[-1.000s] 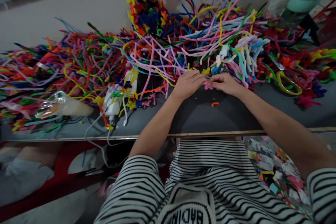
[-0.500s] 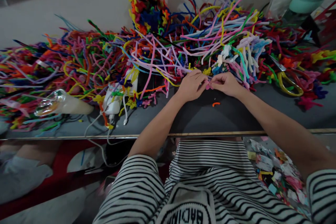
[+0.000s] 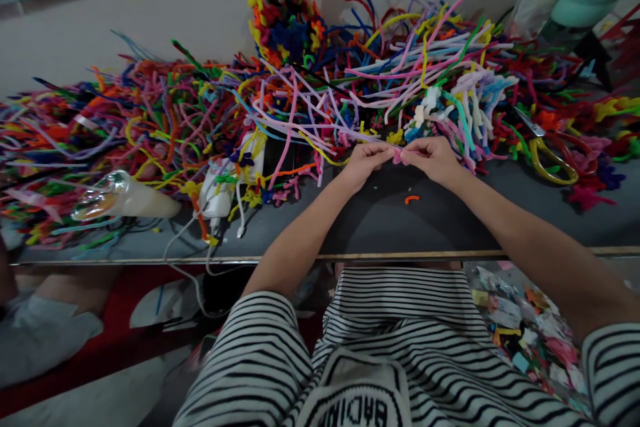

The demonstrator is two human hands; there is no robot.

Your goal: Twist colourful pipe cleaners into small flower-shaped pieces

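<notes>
A small pink piece of pipe cleaner (image 3: 397, 157) is pinched between my two hands, just above the dark tabletop. My left hand (image 3: 367, 161) grips it from the left with thumb and forefinger, while my right hand (image 3: 433, 157) pinches it from the right. Its exact shape is mostly covered by my fingertips. Close behind my hands lie lilac pipe cleaners (image 3: 320, 127) and a bunch of white, blue and pink ones (image 3: 470, 103). A short orange piece (image 3: 412, 199) rests on the table below my right hand.
Colourful pipe cleaners (image 3: 165, 100) are heaped along the back. Yellow-handled scissors (image 3: 550, 160) lie at right. A white charger (image 3: 217, 197) with cables and a pale plastic cup (image 3: 145, 200) are at left. The table edge (image 3: 400, 256) runs before me; scraps (image 3: 530, 327) lie below. Another person's legs (image 3: 65, 293) show at left.
My left hand has turned and lowered slightly, its fingers less curled over the pink piece. My right hand stays nearly in place, still pinching.
</notes>
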